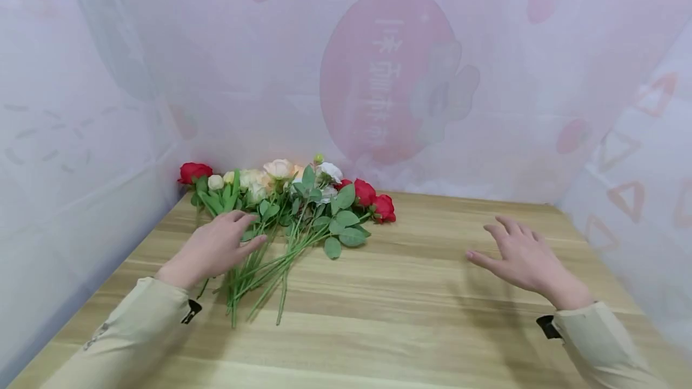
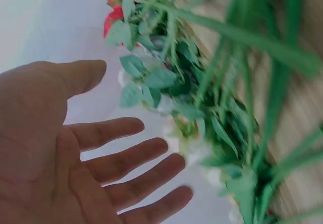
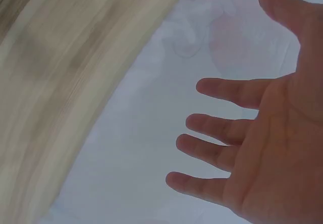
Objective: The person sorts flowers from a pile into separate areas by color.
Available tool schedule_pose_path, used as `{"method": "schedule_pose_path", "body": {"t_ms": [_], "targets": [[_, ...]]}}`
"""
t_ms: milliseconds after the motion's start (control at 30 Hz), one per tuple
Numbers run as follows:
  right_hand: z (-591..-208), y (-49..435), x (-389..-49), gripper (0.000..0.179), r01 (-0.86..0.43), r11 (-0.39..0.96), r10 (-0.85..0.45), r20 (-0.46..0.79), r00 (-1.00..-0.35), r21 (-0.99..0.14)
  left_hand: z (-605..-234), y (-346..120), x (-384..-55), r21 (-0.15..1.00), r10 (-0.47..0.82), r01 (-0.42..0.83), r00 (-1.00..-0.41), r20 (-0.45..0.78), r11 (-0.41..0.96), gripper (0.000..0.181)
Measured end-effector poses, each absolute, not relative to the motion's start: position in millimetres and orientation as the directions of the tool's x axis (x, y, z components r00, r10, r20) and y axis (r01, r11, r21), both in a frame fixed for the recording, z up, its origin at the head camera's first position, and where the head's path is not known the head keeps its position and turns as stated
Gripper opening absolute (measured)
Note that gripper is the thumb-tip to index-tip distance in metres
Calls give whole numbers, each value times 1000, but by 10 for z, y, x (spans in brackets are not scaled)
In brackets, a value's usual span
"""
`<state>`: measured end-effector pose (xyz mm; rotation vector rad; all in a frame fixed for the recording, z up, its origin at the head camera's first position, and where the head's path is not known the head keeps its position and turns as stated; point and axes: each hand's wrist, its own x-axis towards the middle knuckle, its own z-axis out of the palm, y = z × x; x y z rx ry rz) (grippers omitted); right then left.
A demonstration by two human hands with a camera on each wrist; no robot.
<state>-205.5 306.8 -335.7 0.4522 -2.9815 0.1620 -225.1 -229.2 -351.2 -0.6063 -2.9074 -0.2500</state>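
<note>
A loose heap of flowers lies at the back left of the wooden table, with green stems crossing toward the front. Red roses are at its right end, another red rose at its far left, and cream and white blooms between them. Above the stems hovers my left hand, fingers spread and holding nothing; its palm faces the flowers in the left wrist view. My right hand is over the right part of the table, fingers apart, gripping nothing.
The wooden table is enclosed by pale printed cloth at the back and along both sides. A black band shows at the left cuff and a similar band at the right.
</note>
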Motion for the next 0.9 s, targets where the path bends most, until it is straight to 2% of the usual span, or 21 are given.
{"method": "schedule_pose_path", "body": {"t_ms": [233,400,467,700,900], "targets": [[-3388,2893,-2045,58,-382,914,-333,287,-898,-134,-3470,-2002,-2323,142,387,408,-909,154,902,46],[-3371,2768,-2012,42,-407,897,-332,346,-877,-171,-3396,-1761,-2343,209,395,407,-913,99,889,21],[-3361,2721,-1995,39,-414,890,-332,352,-875,-191,-3376,-1677,-2350,240,392,394,-918,58,887,21],[-3381,2564,-1977,33,-442,864,-352,338,-873,-242,-3457,-1554,-2407,251,383,369,-924,-11,895,48],[-3379,2471,-1991,29,-463,847,-375,326,-868,-259,-3506,-1533,-2436,216,378,359,-924,-51,908,44]]}}
